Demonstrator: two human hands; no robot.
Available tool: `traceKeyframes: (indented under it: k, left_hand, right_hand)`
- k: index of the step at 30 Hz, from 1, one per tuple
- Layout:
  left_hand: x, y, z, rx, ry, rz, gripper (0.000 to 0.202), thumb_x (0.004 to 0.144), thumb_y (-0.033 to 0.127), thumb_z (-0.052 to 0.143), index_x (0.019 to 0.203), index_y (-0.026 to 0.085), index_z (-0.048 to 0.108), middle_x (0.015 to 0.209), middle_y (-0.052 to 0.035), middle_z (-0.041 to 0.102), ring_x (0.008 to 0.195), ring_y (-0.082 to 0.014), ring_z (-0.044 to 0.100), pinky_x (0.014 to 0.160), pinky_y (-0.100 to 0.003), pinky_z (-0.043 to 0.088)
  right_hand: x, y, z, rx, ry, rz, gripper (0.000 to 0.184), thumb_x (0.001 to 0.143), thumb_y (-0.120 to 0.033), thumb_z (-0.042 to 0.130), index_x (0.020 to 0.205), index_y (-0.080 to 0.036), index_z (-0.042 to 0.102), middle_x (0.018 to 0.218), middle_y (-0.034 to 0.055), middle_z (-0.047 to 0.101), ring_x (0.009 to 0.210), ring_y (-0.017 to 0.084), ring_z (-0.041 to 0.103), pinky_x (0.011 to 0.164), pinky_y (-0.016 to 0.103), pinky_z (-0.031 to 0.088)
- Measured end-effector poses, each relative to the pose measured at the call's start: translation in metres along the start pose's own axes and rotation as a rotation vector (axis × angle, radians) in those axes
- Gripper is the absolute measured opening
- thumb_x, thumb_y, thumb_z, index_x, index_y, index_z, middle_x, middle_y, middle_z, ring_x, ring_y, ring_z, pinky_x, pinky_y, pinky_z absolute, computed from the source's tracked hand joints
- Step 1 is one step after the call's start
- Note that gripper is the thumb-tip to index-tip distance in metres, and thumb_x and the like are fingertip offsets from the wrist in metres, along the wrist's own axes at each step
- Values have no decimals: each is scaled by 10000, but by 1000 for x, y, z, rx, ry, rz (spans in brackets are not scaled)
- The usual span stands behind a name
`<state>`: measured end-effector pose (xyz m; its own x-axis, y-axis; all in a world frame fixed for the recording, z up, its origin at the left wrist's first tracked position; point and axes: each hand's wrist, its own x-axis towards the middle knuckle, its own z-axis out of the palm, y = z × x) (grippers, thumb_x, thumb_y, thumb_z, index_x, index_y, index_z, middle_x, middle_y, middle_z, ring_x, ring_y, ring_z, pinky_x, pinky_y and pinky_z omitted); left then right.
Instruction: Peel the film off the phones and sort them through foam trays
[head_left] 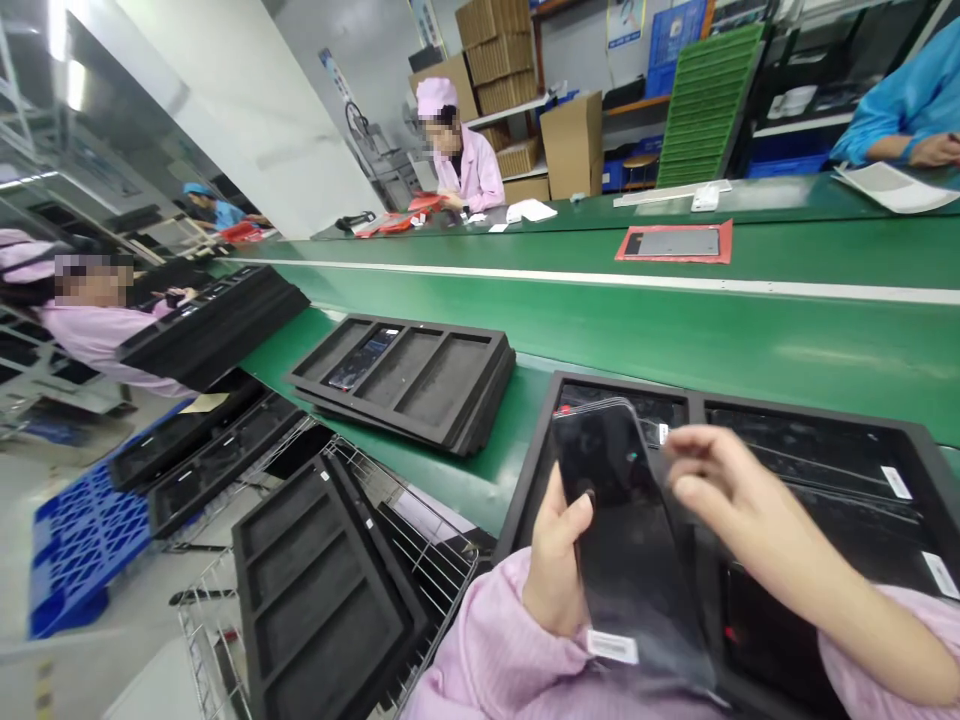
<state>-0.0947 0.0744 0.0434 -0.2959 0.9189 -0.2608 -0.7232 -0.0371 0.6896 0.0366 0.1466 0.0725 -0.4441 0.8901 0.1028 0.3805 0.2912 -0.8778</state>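
Note:
My left hand (556,560) grips a flat black glass panel (626,530) from its left edge, thumb on the face. A white label sits near the panel's lower end. My right hand (724,485) hovers at the panel's upper right edge with fingers curled close to it; whether they pinch it I cannot make out. Both hands are above a black foam tray (900,440) with long slots that lies on the green bench in front of me.
A second black slotted tray stack (420,385) lies to the left on the green bench. More trays (315,590) rest on a wire rack below. A green conveyor (675,320) carries a red-framed panel (677,243). Other workers sit at left, far centre and right.

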Motion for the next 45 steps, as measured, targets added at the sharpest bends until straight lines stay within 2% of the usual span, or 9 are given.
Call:
traceKeyframes:
  k: [4, 13, 18, 22, 26, 30, 34, 39, 45]
  left_hand:
    - [-7, 7, -6, -18, 50, 41, 526, 727, 252, 683, 1226, 263, 517, 1094, -48, 651, 1011, -236, 606, 900, -362, 453]
    - [-10, 52, -46, 14, 467, 180, 661, 619, 136, 669, 1225, 344, 507, 942, 22, 695, 746, -163, 651, 695, -270, 522]
    - [-19, 54, -40, 74, 280, 61, 699, 603, 95, 669, 1246, 309, 495, 915, -1, 697, 779, -197, 652, 724, -301, 515]
    - [-20, 35, -29, 53, 75, -122, 680, 587, 77, 659, 1231, 253, 527, 1019, -41, 679, 911, -235, 628, 764, -303, 480]
    - [-23, 24, -21, 82, -134, -255, 676, 576, 70, 645, 1221, 246, 550, 1033, -37, 674, 928, -225, 611, 724, -269, 452]
    - [-25, 25, -12, 183, -265, -324, 709, 617, 73, 616, 1288, 264, 490, 1143, -35, 640, 1004, -240, 593, 811, -304, 444]
    - [-23, 26, -10, 360, -406, -244, 670, 691, 106, 591, 1330, 251, 451, 1318, -30, 531, 1227, -277, 453, 1032, -370, 330]
    - [-25, 17, -25, 559, -285, -156, 718, 742, 120, 591, 1382, 312, 330, 1464, 39, 335, 1389, -215, 186, 1142, -340, 100]
    - [-35, 4, -41, 571, -149, -142, 688, 700, 146, 677, 1328, 301, 445, 1249, -45, 591, 1265, -255, 429, 1056, -339, 321]
  right_hand:
    - [-4, 10, 18, 106, -447, 248, 282, 763, -479, 452, 813, -211, 525, 635, 0, 593, 577, 194, 586, 486, 264, 472]
    - [36, 48, 9, -309, -297, -117, 410, 852, -350, 328, 1053, -175, 638, 982, 95, 667, 950, 260, 620, 810, 381, 517]
    - [14, 49, 38, -532, -321, -319, 543, 645, -227, 673, 1172, -125, 595, 1187, 215, 551, 1025, 388, 538, 819, 576, 455]
    - [9, 47, 53, -593, -304, -413, 467, 631, -38, 651, 1095, -96, 639, 1212, 257, 520, 1035, 408, 523, 824, 586, 442]
    - [26, 51, 31, -560, -158, -397, 276, 763, -69, 503, 980, -108, 669, 1155, 212, 575, 1055, 379, 528, 862, 593, 423]
    - [33, 30, -6, -430, -20, -348, 316, 957, -216, 316, 1039, -164, 617, 987, 105, 660, 879, 219, 640, 749, 358, 550]
    - [24, -5, -23, -204, -71, -542, 151, 936, -270, 489, 959, -202, 622, 941, 57, 656, 854, 179, 639, 720, 264, 544]
    - [11, -17, -23, -308, 133, -788, 144, 884, -99, 505, 828, -211, 575, 847, 36, 636, 820, 197, 600, 738, 353, 503]
    - [8, -14, -21, -278, 55, -622, 84, 919, -165, 476, 914, -215, 543, 909, 59, 625, 850, 187, 610, 723, 314, 526]
